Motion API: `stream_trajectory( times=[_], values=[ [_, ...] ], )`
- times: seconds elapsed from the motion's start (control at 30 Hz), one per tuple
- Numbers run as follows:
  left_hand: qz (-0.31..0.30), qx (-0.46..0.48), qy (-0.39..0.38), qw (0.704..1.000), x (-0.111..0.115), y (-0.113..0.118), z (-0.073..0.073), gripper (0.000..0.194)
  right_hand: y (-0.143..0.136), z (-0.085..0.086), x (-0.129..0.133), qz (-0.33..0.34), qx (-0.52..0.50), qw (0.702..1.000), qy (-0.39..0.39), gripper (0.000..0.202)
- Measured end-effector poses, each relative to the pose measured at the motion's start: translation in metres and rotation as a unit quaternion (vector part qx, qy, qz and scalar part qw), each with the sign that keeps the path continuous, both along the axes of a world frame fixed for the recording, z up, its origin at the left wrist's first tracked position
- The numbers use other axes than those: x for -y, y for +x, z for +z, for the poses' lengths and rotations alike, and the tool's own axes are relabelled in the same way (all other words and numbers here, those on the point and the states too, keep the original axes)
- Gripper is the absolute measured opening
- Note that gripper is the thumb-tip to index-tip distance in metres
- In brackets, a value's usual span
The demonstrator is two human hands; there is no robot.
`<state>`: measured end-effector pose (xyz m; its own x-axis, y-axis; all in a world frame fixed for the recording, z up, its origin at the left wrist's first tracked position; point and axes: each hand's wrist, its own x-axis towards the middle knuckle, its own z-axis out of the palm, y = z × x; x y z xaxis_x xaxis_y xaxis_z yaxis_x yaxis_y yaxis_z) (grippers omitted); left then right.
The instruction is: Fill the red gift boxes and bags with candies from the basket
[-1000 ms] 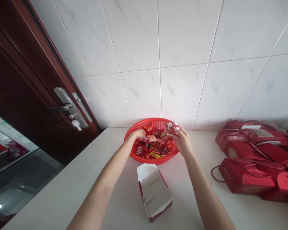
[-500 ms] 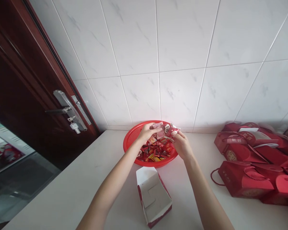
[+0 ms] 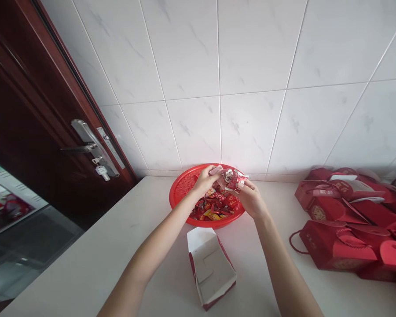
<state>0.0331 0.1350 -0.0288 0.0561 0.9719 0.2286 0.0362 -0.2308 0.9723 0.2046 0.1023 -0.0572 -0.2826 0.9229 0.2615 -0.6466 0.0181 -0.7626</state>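
Both my hands are raised over a red plastic basket (image 3: 180,193) that holds many wrapped candies (image 3: 214,207). My left hand (image 3: 205,181) is closed on pink and red candy packets, its thumb and fingers pinching them. Several red and white candy packets (image 3: 230,177) are pinched in my right hand (image 3: 251,198), close beside the left. The two bunches touch or overlap, so I cannot tell where one ends. Nearer to me, between my forearms, an open red box with a white inside (image 3: 211,266) lies on the white table.
Several red gift boxes with cord handles (image 3: 336,246) are grouped on the right of the white table (image 3: 125,246). A tiled wall (image 3: 251,127) rises behind the basket. On the left stands a dark red door with a metal handle (image 3: 92,149) and hanging keys.
My hands have stayed over the basket, the left shifting slightly right toward the other. The packets between them have changed angle a little. The camera view has shifted slightly.
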Motion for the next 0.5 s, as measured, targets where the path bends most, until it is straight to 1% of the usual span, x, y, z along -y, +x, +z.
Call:
stream_trajectory(
  times=[0.1,0.2,0.3,0.4,0.5],
  values=[
    [-0.013,0.002,-0.004,1.000,0.003,0.003,0.004,0.031,-0.001,-0.001,-0.001,-0.005,0.006,1.000,-0.010,0.033],
    [-0.045,-0.006,-0.032,0.998,0.003,0.002,0.006,0.038,-0.003,-0.004,-0.004,-0.034,-0.007,0.999,-0.021,0.030],
    [-0.066,-0.031,-0.050,0.996,-0.002,-0.002,0.006,0.042,-0.004,-0.006,-0.007,-0.065,-0.020,0.998,-0.015,0.027],
    [-0.079,-0.087,-0.059,0.991,-0.011,-0.006,0.002,0.039,-0.003,-0.009,-0.011,-0.102,-0.043,0.994,-0.024,0.020],
    [-0.101,-0.176,-0.062,0.977,-0.021,-0.010,-0.007,0.031,0.000,-0.013,-0.015,-0.124,-0.078,0.987,-0.057,0.013]
  ],
)
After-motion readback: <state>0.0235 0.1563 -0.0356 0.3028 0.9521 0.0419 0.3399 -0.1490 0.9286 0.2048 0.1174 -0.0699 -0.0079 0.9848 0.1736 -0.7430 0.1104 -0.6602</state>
